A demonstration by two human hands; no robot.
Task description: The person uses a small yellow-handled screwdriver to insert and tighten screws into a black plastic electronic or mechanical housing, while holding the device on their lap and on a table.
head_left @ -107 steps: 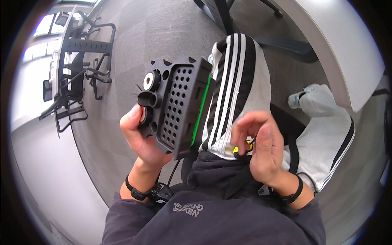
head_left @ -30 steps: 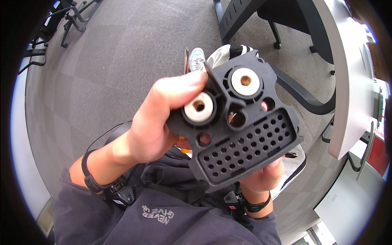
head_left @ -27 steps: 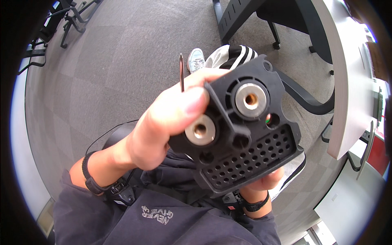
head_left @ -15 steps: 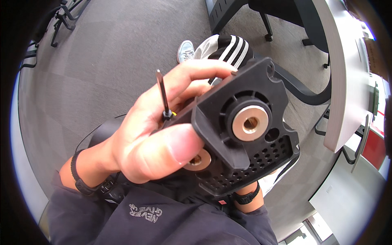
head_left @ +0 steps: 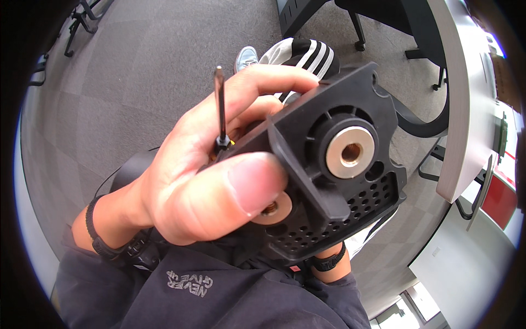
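My left hand (head_left: pixel 186 181) grips a black plastic housing (head_left: pixel 329 213), held up tilted close in front of me. The thumb presses the near side, and the fingers wrap over the top edge. Two threaded metal inserts show on the housing: one round, pale insert (head_left: pixel 350 152) in full, the other partly under my thumb. Rows of small holes run along its lower part. A black cable tie (head_left: pixel 221 104) sticks up beside my palm, with a bit of yellow near its head. Behind the housing my right hand is hidden; only its wrist with a dark band (head_left: pixel 330 259) shows.
A white-topped table (head_left: pixel 457 109) curves along the right, with a dark chair (head_left: pixel 383 16) beyond it. My leg in black-and-white striped trousers (head_left: pixel 307 55) and a light shoe (head_left: pixel 246 57) are above the hand. Grey carpet (head_left: pixel 148 66) spreads to the left.
The housing and my left hand have shifted slightly up, with the housing also moving right. My left hand keeps the same grip.
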